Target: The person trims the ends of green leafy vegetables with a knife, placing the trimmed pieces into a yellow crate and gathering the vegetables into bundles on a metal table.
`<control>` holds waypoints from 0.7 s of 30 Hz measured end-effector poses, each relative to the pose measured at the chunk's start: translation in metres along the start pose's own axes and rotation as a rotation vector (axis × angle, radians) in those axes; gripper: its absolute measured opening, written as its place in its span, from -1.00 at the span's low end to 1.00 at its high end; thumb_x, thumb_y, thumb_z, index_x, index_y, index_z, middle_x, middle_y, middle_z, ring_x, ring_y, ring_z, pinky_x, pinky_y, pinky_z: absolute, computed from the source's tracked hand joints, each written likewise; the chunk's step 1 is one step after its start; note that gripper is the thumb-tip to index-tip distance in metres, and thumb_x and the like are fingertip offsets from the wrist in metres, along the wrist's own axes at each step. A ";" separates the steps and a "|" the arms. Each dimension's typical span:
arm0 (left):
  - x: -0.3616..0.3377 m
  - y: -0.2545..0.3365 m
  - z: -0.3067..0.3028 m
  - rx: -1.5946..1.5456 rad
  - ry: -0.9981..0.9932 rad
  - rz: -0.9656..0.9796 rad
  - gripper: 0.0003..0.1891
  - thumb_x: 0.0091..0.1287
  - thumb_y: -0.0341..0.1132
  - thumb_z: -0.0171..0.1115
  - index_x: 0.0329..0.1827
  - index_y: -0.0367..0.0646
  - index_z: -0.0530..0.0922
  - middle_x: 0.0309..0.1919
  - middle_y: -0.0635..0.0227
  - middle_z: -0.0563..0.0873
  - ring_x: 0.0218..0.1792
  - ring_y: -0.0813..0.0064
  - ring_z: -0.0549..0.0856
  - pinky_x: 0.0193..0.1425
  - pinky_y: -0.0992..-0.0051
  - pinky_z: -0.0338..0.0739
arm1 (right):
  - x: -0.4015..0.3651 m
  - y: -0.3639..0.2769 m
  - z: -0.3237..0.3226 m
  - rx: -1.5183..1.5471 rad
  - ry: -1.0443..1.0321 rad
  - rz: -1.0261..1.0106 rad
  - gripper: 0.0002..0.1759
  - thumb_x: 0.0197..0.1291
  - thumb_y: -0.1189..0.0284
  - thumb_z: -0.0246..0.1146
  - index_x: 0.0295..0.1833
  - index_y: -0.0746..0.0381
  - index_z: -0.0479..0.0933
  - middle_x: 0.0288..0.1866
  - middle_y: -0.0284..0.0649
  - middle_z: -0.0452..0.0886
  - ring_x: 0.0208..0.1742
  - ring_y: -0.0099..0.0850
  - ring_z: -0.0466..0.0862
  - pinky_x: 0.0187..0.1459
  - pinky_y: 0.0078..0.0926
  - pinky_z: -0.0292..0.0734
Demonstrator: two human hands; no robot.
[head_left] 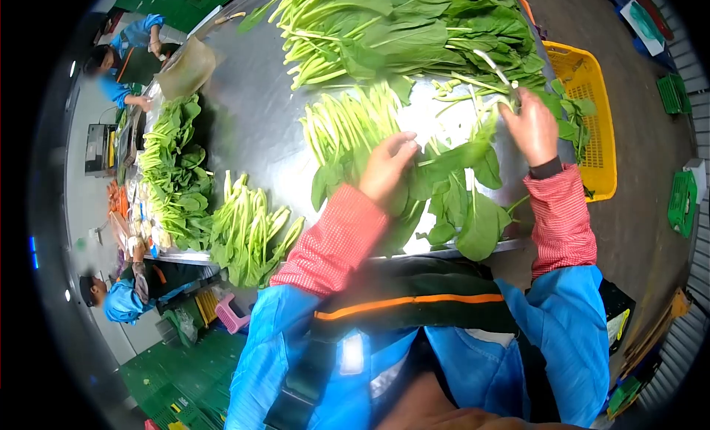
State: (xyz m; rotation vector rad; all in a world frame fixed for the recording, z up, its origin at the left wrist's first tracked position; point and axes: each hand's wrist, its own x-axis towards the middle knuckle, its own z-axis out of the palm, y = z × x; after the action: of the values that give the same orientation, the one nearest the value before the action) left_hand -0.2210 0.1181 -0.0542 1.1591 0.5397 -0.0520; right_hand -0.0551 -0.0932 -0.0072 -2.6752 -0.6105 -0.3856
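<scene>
My right hand [532, 126] is closed around a small knife [492, 64] with a pale curved blade pointing up and left. Below it, loose leafy greens [477, 226] with trimmed leaves and stems lie along the near table edge. My left hand [388, 166] has its fingers bent together at a leafy green stem [425, 163]; the palm side is hidden. Just beyond the left hand rests a bunch of pale-stemmed greens [344, 130]. A large pile of leafy greens [414, 30] covers the far side of the metal table [255, 104].
A yellow crate [603, 126] with leaves over its edge stands right of the table. More bunches [248, 230] line the left side. Another knife [229, 18] lies at the far left corner. Two co-workers [133, 41] [126, 300] are at the left. A pink stool [231, 314] stands below.
</scene>
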 end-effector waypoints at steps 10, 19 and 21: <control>-0.015 0.016 -0.021 -0.191 0.279 0.110 -0.79 0.41 -0.36 0.17 0.04 -0.21 0.57 -0.32 0.48 0.66 -0.41 0.73 0.54 -0.31 0.69 0.44 | -0.021 -0.126 0.127 0.390 -0.379 -0.009 -0.52 0.05 0.06 0.35 -0.17 0.28 0.56 -0.35 0.01 0.66 -0.30 0.00 0.67 -0.23 -0.15 0.58; 0.017 0.027 -0.030 0.133 0.291 0.223 -0.57 0.34 -0.26 0.28 0.18 -0.33 0.48 -0.06 0.26 0.69 -0.10 0.49 0.65 0.04 0.53 0.50 | -0.039 -0.114 0.088 1.067 -0.466 0.139 -0.68 0.14 0.31 0.32 -0.13 0.34 0.53 -0.50 -0.18 0.55 -0.50 -0.48 0.53 -0.38 -0.49 0.47; 0.028 0.026 -0.031 0.067 0.128 0.152 -0.54 0.31 -0.28 0.32 0.19 -0.38 0.47 -0.05 0.22 0.71 -0.05 0.48 0.66 0.13 0.49 0.49 | -0.043 -0.110 0.068 1.016 -0.475 0.119 -0.68 0.17 0.31 0.30 -0.10 0.34 0.55 -0.50 -0.18 0.55 -0.51 -0.49 0.52 -0.39 -0.49 0.46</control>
State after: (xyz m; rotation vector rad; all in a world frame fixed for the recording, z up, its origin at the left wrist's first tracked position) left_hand -0.1999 0.1627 -0.0530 1.2719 0.5642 0.1365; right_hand -0.1311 0.0111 -0.0504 -1.7734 -0.5559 0.4992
